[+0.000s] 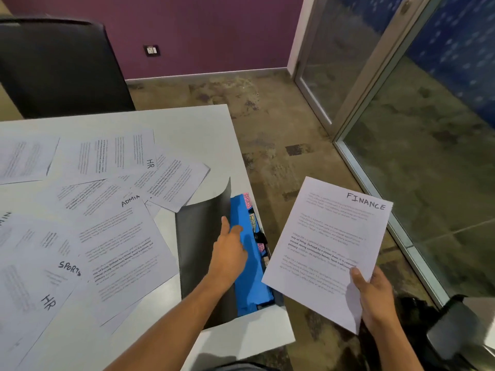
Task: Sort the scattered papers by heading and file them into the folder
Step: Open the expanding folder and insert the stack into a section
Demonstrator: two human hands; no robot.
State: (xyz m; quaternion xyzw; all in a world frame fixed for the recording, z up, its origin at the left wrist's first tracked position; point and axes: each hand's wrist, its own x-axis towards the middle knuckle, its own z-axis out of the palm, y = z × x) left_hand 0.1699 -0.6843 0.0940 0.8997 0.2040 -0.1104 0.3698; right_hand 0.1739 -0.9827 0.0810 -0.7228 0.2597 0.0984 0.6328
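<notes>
Filing a sheet into a tabbed folder. The FINANCE sheet (332, 253), at lower right of the frame beyond the worktop (187, 121) edge, is pinched at its near corner by the right hand (375, 298), thumb on top and fingers beneath. The left hand (227, 253), at lower centre, has its fingers extended and loosely straight, resting on the blue divider (251, 277) of the open folder (203, 236), grasping nothing. Likely risks: held by 1 corner only, the sheet may sag or buckle against the dividers on entry; the coloured tabs (253, 223) are small and partly unreadable, so the sheet could enter the wrong section; the folder lies at the worktop edge and could shift outward. Remaining papers (107, 223) headed ADMIN, SPORTS and HR lie overlapping at left.
</notes>
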